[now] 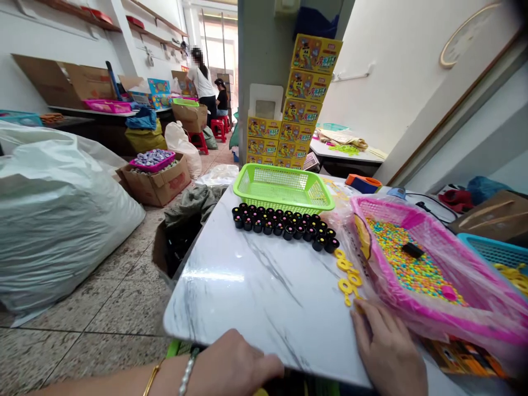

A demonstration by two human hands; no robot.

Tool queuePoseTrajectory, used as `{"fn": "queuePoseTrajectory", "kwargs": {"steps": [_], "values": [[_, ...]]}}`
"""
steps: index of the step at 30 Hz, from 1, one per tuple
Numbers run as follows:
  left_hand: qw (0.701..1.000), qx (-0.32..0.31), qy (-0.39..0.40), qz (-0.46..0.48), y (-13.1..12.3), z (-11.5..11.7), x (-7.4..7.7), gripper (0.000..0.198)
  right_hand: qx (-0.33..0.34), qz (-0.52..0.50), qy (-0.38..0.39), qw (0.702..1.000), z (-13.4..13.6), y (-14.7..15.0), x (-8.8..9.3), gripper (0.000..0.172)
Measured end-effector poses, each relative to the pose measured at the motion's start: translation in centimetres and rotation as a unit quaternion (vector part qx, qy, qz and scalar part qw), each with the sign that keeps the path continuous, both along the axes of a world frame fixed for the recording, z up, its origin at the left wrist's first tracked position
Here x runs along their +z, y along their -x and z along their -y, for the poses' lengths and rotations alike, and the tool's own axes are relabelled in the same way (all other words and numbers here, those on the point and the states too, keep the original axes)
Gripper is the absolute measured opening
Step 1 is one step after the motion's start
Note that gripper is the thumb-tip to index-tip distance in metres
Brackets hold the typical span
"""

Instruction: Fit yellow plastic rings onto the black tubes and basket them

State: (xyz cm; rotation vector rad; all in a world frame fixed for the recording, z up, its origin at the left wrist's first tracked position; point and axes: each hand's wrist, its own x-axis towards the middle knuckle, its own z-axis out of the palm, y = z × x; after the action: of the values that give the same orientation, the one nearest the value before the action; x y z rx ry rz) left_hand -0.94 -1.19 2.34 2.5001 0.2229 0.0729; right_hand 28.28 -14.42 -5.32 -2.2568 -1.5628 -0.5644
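My right hand (388,344) rests on the marble-patterned table (256,286), its thumb and fingertips closing on a yellow plastic piece at the near end of a line of yellow ring-shaped pieces (345,286). At the table's near edge my left hand (233,363) is curled, with its fingers mostly hidden. A bit of yellow shows just below it; whether that is in its grip is unclear. Farther back, rows of small black cups (289,232) with pink or yellow dots in them stand in front of a light green basket (284,206).
On the right, a pink plastic-lined basket (371,206) holds small colourful beads and a black block (412,251). Beside it is a blue basket (474,242). Yellow boxes (303,113) are stacked behind. White sacks (61,220) fill the left floor; two people are farther back.
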Motion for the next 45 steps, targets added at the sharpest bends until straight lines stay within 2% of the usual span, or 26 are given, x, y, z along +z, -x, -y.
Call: {"fn": "queuePoseTrajectory", "kwargs": {"steps": [1, 3, 6, 8, 10, 13, 17, 19, 23, 26, 29, 32, 35, 40, 43, 45], "values": [[0.998, 0.047, 0.008, 0.028, -0.1, -0.9, 0.0, 0.033, 0.012, -0.004, -0.006, 1.000, -0.3, 0.5, 0.0, 0.025], [0.978, 0.193, 0.017, 0.082, -0.6, -3.7, 0.1, 0.032, 0.043, -0.026, -0.015, 0.999, -1.0, 1.7, 0.1, 0.022], [0.890, 0.436, -0.009, 0.137, -1.4, -10.0, -0.3, 0.027, 0.115, -0.069, -0.013, 0.991, -2.0, 3.2, 0.5, 0.019], [0.856, 0.495, -0.025, 0.145, -1.8, -13.9, -1.0, 0.026, 0.158, -0.092, 0.011, 0.983, -3.0, 3.8, 0.8, 0.015], [0.842, 0.519, -0.032, 0.142, -2.1, -16.7, -1.7, 0.028, 0.181, -0.105, 0.052, 0.977, -4.2, 4.1, 1.2, 0.013], [0.844, 0.518, -0.038, 0.135, -2.8, -18.6, -2.7, 0.034, 0.203, -0.133, 0.119, 0.963, -6.4, 4.5, 2.1, 0.013], [0.848, 0.513, -0.049, 0.122, -3.8, -19.1, -3.3, 0.036, 0.240, -0.196, 0.191, 0.932, -8.7, 4.6, 3.8, 0.010], [0.849, 0.513, -0.051, 0.116, -4.1, -19.3, -3.4, 0.035, 0.236, -0.205, 0.206, 0.927, -9.4, 4.3, 4.5, 0.009], [0.850, 0.512, -0.046, 0.110, -4.0, -19.5, -3.2, 0.029, 0.223, -0.210, 0.223, 0.926, -9.8, 2.8, 5.1, 0.019], [0.856, 0.507, -0.032, 0.099, -2.8, -18.1, -2.4, 0.024, 0.204, -0.205, 0.208, 0.934, -9.5, 1.2, 4.8, 0.019], [0.872, 0.481, -0.009, 0.088, -1.2, -14.8, -1.6, 0.025, 0.153, -0.211, 0.194, 0.946, -9.1, -0.5, 4.2, 0.025], [0.902, 0.420, 0.034, 0.088, -0.7, -10.9, -1.3, 0.027, 0.148, -0.213, 0.226, 0.939, -9.3, -1.6, 4.0, 0.021], [0.932, 0.344, 0.087, 0.081, -1.3, -8.3, -1.4, 0.027, 0.173, -0.168, 0.263, 0.934, -9.7, -1.9, 4.6, 0.015], [0.947, 0.304, 0.095, 0.035, -2.3, -7.6, -1.4, 0.040, 0.187, -0.117, 0.187, 0.957, -9.1, -0.3, 5.9, 0.026], [0.955, 0.282, 0.088, 0.030, -2.7, -8.2, -1.3, 0.037, 0.229, -0.128, 0.199, 0.944, -8.8, 1.2, 5.7, 0.030], [0.962, 0.257, 0.089, 0.027, -3.7, -8.7, -1.2, 0.032, 0.224, -0.118, 0.218, 0.943, -9.3, 1.7, 5.5, 0.032]]}}
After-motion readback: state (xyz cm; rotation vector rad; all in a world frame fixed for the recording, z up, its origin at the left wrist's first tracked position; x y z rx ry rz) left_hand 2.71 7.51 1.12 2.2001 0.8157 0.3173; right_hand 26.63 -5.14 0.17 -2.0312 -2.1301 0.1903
